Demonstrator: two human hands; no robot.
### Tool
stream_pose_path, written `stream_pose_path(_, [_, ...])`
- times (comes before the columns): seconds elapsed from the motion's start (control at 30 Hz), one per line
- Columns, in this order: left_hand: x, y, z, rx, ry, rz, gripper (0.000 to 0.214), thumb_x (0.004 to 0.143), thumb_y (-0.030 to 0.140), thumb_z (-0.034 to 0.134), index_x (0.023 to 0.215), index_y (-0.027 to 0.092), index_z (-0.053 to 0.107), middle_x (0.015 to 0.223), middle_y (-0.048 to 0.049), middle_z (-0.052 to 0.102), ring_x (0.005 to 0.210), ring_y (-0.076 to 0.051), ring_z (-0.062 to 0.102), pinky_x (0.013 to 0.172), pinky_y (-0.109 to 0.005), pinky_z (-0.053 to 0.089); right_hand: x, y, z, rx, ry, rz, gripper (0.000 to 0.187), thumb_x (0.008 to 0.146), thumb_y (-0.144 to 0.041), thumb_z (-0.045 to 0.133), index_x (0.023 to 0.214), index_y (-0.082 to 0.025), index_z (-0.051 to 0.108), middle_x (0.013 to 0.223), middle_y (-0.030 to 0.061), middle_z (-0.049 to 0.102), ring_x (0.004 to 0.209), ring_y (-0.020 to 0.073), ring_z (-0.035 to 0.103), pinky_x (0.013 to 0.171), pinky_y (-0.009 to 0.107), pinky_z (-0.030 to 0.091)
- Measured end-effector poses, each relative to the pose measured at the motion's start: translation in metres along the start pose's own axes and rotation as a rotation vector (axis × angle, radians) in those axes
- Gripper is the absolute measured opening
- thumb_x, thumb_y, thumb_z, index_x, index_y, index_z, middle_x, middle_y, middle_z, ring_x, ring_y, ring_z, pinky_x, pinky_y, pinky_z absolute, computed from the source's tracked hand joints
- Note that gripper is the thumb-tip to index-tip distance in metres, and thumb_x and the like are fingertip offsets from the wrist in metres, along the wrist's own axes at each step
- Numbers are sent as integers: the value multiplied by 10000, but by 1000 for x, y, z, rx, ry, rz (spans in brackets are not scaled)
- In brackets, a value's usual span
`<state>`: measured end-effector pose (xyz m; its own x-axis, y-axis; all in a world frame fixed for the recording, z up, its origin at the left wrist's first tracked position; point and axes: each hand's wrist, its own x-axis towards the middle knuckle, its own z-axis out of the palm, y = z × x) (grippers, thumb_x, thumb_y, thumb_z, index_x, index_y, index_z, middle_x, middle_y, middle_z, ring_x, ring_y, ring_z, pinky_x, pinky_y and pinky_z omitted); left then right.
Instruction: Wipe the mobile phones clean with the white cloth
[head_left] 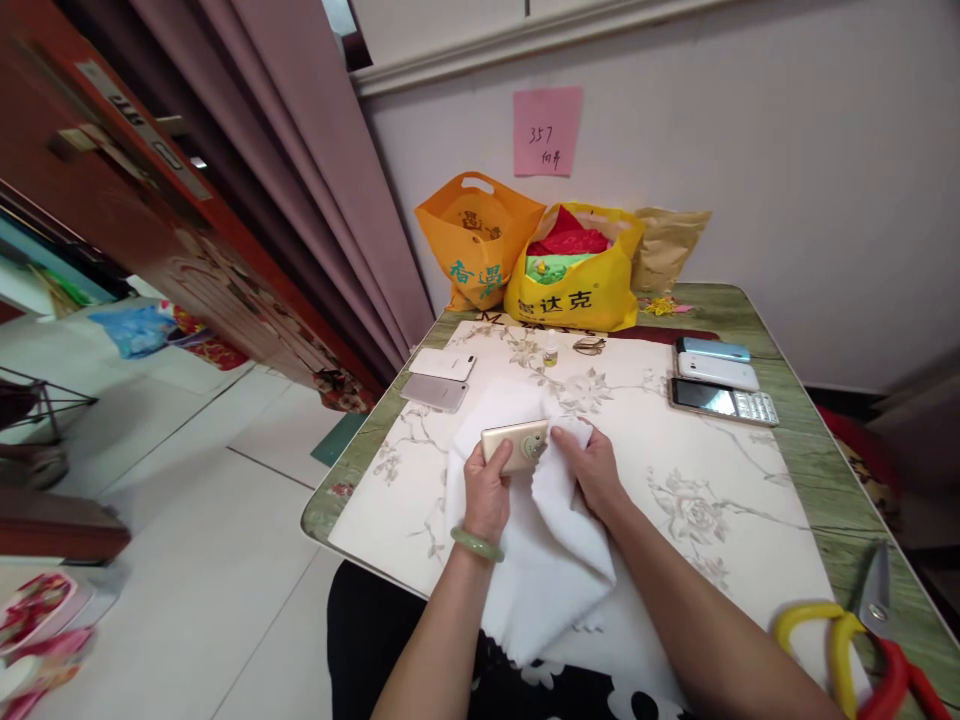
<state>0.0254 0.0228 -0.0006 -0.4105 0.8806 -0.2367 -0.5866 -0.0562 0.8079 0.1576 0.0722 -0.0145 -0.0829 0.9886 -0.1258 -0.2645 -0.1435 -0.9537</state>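
Observation:
My left hand (487, 490) grips a gold phone (514, 445) by its left end, back side up, above the table. A green bangle circles that wrist. My right hand (592, 470) is closed on a white cloth (544, 560), pressing a fold of it against the phone's right end. The cloth spreads under both hands and hangs over the near table edge onto my lap.
Two phones (442, 378) lie at the left of the floral mat (697, 500), three more phones (716, 375) at the right. A small bottle (550, 348), glasses, an orange bag (476, 250) and a yellow bag (577, 275) stand at the back. Scissors (870, 640) lie near right.

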Motion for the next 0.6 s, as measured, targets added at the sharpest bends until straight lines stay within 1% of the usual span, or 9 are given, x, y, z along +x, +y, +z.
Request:
stream_pose_path(0.07, [0,-1,0,42,-24,-30,408,669,314,802,1016,134,684,908,-72,738,814,-203,693,768,-310,515,1,0,-2,33,5,-14,365,720,-500,729,854,-191,588,694,-21,608,595,138,528,529,247,443])
stream_pose_path(0.13, [1,-2,-1,36,-27,-47,398,671,306,803,1009,129,688,900,-73,739,822,-204,692,774,-309,515,1,1,-3,40,5,-20,366,755,-528,686,853,-191,583,682,-23,595,586,136,514,527,248,431])
stream_pose_path(0.27, [5,-1,-5,-90,-14,-21,391,724,323,768,1061,151,670,985,-74,731,918,-202,679,844,-318,510,-1,3,0,-76,21,-106,363,815,-544,618,842,-183,593,681,-20,578,616,135,502,572,247,428])
stream_pose_path(0.3, [5,0,-6,-124,-32,-19,362,751,330,745,1057,153,668,1006,-75,727,946,-202,673,865,-322,506,-1,5,1,-96,42,-121,367,824,-545,606,855,-180,599,692,-16,585,631,140,510,591,251,436])
stream_pose_path(0.37, [5,3,-7,-160,-101,-36,306,789,314,707,1043,148,665,1041,-86,718,996,-210,659,908,-340,495,-1,7,2,-105,104,-109,393,835,-557,582,892,-169,614,727,2,613,670,158,540,631,269,461])
stream_pose_path(0.43, [4,5,-7,-153,-174,-61,299,778,258,713,1050,148,656,1059,-93,712,1014,-216,654,940,-359,481,0,9,2,-100,172,-70,418,825,-560,590,937,-159,625,777,20,645,714,175,573,669,285,483])
stream_pose_path(0.5, [4,5,-6,-141,-214,-70,337,745,196,737,1067,158,646,1060,-87,711,1005,-208,655,956,-361,470,1,10,2,-78,198,-46,431,786,-540,645,991,-162,623,839,30,670,748,184,596,685,293,497])
stream_pose_path(0.6, [4,4,-6,-172,-191,-72,320,752,203,739,1056,175,642,1051,-70,712,978,-191,659,935,-357,481,1,9,3,-19,129,-51,470,701,-487,742,1025,-176,605,889,33,681,749,181,605,672,294,508])
